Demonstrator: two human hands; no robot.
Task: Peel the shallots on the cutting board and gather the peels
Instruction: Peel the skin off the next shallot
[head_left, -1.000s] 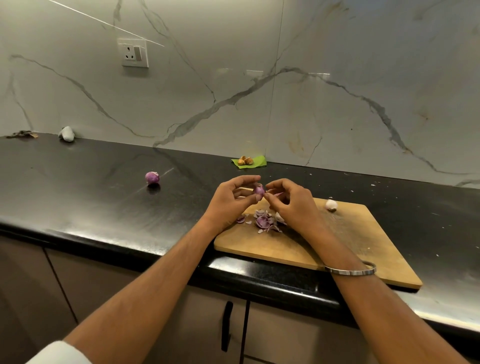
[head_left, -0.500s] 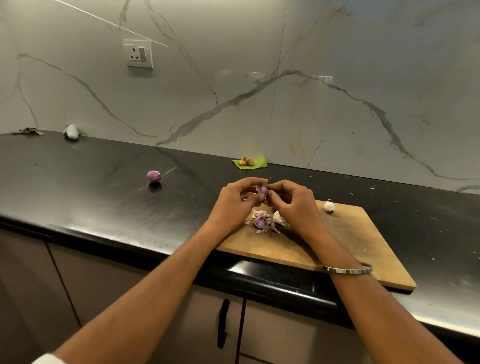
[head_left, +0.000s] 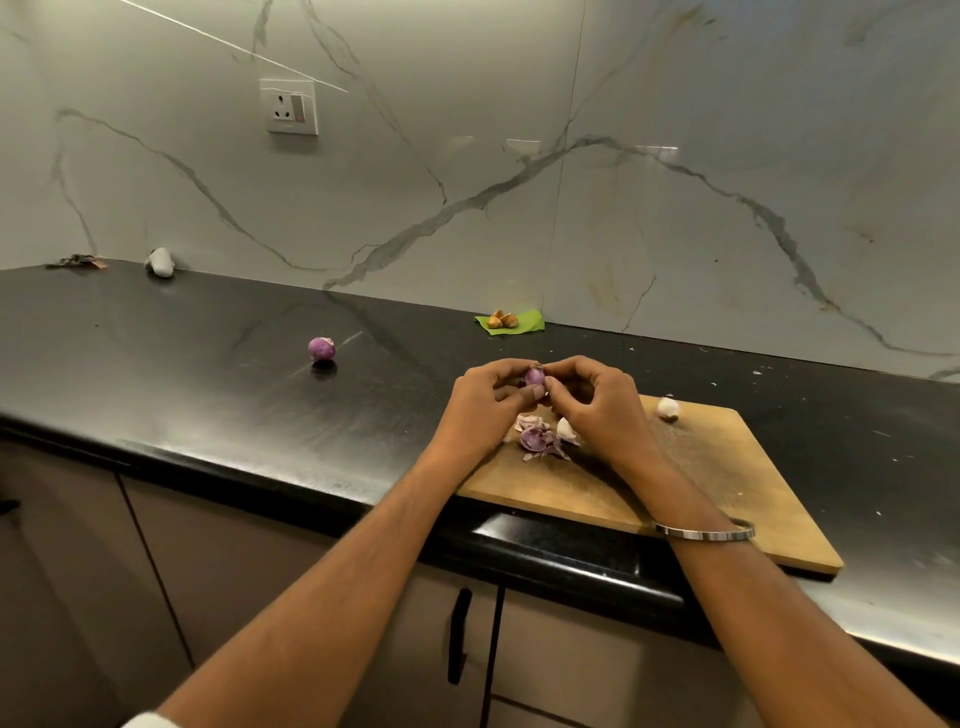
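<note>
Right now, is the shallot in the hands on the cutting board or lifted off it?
Lifted off: both hands, left hand and right hand, pinch the shallot above the cutting board.

Through the head camera I saw my left hand (head_left: 480, 410) and right hand (head_left: 597, 410) pinching one purple shallot (head_left: 534, 376) between their fingertips, above the far left corner of the wooden cutting board (head_left: 717, 483). Purple peels (head_left: 540, 439) lay heaped on the board beneath them. Another shallot (head_left: 321, 348) sat apart on the black counter (head_left: 182, 364).

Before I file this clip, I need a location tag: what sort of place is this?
Most likely a home kitchen: a black counter over cabinets, a marble-look backsplash with a socket, and a cutting board.
</note>
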